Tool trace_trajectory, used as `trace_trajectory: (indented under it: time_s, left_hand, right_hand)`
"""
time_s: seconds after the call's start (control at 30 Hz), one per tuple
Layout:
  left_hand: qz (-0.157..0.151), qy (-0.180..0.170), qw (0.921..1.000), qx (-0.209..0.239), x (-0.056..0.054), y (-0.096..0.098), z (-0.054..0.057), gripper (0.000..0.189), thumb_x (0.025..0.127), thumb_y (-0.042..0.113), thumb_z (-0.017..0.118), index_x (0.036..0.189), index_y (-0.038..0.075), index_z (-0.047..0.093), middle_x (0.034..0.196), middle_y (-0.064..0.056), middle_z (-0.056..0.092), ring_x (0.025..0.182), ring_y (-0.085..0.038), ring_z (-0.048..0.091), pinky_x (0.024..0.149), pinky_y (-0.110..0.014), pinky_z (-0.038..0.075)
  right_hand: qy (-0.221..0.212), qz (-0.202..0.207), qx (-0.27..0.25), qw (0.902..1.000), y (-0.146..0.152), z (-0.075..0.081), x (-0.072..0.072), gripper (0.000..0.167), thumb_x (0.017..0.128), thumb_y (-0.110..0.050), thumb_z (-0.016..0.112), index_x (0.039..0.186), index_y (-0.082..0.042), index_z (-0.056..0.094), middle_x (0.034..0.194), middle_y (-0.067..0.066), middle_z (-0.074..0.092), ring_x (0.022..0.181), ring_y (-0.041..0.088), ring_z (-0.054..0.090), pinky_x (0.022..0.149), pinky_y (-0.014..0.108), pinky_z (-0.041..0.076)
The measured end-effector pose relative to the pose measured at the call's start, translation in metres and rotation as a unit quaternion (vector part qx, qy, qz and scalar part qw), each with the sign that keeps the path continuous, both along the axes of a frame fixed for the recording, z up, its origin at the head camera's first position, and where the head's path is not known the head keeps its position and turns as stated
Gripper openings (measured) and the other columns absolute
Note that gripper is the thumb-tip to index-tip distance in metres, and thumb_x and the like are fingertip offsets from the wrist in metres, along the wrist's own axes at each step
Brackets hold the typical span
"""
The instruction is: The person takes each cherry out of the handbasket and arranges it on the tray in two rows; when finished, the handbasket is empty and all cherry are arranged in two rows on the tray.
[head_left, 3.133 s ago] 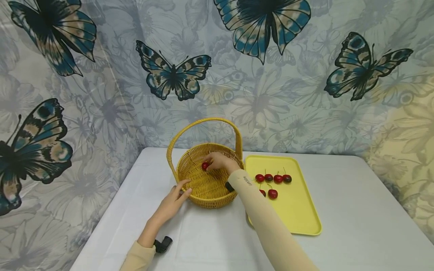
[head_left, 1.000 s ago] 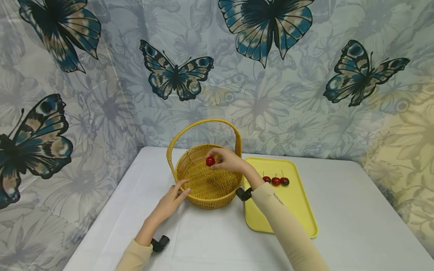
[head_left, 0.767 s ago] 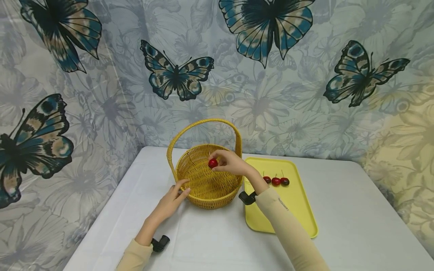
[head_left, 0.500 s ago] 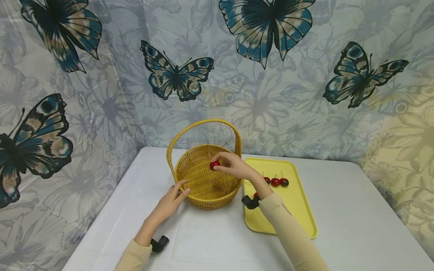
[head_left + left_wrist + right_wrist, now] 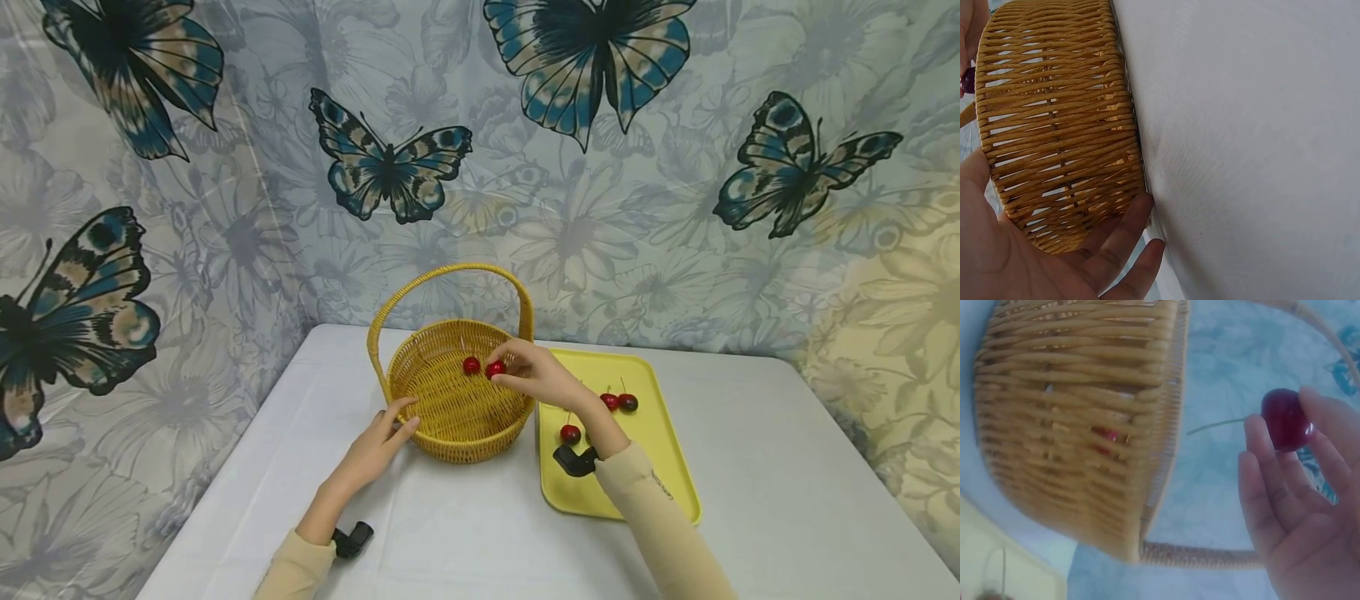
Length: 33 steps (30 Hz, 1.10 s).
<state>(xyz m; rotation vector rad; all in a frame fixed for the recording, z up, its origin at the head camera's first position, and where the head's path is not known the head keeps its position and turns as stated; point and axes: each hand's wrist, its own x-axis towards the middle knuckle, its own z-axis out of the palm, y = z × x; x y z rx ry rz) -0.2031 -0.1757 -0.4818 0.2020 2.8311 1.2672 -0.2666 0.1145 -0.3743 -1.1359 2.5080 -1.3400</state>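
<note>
A yellow wicker basket (image 5: 457, 450) with a tall arched handle stands on the white table. My left hand (image 5: 377, 446) holds its left front side; in the left wrist view its fingers (image 5: 1125, 240) lie along the woven wall, a digit up at the rim. Over the basket's right part, my right hand (image 5: 536, 372) pinches a dark red cherry (image 5: 1285, 419), its thin green stem sticking out. Another cherry (image 5: 471, 366) lies inside the basket at the back, left of the pinched one, and shows as a red patch through the weave in the right wrist view.
Right of the basket lies a yellow tray (image 5: 660, 487), partly under my right forearm. On it are several stemmed cherries, including a dark cherry (image 5: 627, 403) at the back and a nearer cherry (image 5: 570, 434). Behind the table hangs a butterfly-patterned cloth (image 5: 585, 250).
My right hand has drawn back rightward across the basket with the pinched cherry. The other cherry inside the basket has come into view. My left hand stays on the basket.
</note>
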Motion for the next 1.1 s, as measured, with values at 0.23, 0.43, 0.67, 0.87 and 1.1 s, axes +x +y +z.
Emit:
trace_trajectory:
  time_s: [0.23, 0.43, 0.67, 0.87, 1.1]
  left_hand:
    - [-0.002, -0.001, 1.0, 0.003, 0.0, 0.001, 0.0, 0.049, 0.093, 0.059, 0.037, 0.138, 0.04, 0.035, 0.121, -0.011, 0.05, 0.104, -0.024, 0.057, 0.078, -0.044, 0.048]
    - [-0.002, 0.002, 1.0, 0.002, -0.001, 0.0, -0.001, 0.049, 0.093, 0.059, 0.038, 0.138, 0.04, 0.035, 0.12, -0.011, 0.05, 0.102, -0.024, 0.057, 0.076, -0.043, 0.048]
    - [-0.003, 0.001, 1.0, -0.002, -0.001, 0.0, 0.0, 0.05, 0.093, 0.059, 0.037, 0.139, 0.039, 0.035, 0.119, -0.011, 0.051, 0.102, -0.024, 0.057, 0.077, -0.045, 0.048]
    - [-0.002, -0.002, 1.0, -0.001, -0.001, 0.0, 0.001, 0.05, 0.093, 0.059, 0.037, 0.139, 0.039, 0.035, 0.123, -0.013, 0.05, 0.105, -0.026, 0.057, 0.079, -0.046, 0.048]
    - [0.001, -0.002, 1.0, -0.004, 0.0, 0.0, 0.001, 0.049, 0.092, 0.06, 0.037, 0.137, 0.042, 0.035, 0.119, -0.011, 0.051, 0.103, -0.024, 0.057, 0.079, -0.046, 0.047]
  right_hand:
    - [0.022, -0.003, -0.002, 0.9998, 0.016, 0.013, 0.018, 0.024, 0.089, -0.004, 0.061, 0.111, 0.003, 0.056, 0.109, 0.018, 0.057, 0.089, 0.03, 0.063, 0.079, 0.04, 0.051]
    - [0.029, -0.016, 0.003, 0.9995, 0.029, 0.009, 0.023, 0.024, 0.088, -0.002, 0.061, 0.111, 0.003, 0.056, 0.111, 0.017, 0.058, 0.088, 0.03, 0.063, 0.076, 0.04, 0.052]
    - [0.027, -0.017, 0.003, 0.9995, 0.041, 0.004, 0.028, 0.025, 0.087, 0.002, 0.061, 0.111, 0.002, 0.056, 0.112, 0.02, 0.055, 0.091, 0.034, 0.063, 0.074, 0.039, 0.053]
    - [0.031, -0.03, 0.011, 0.999, 0.052, -0.001, 0.029, 0.026, 0.087, 0.002, 0.06, 0.112, -0.004, 0.057, 0.115, 0.018, 0.053, 0.094, 0.034, 0.06, 0.075, 0.038, 0.053]
    - [0.031, -0.054, 0.008, 0.998, 0.075, -0.032, 0.014, 0.024, 0.089, -0.012, 0.062, 0.113, -0.009, 0.06, 0.119, 0.008, 0.05, 0.093, 0.022, 0.059, 0.073, 0.028, 0.053]
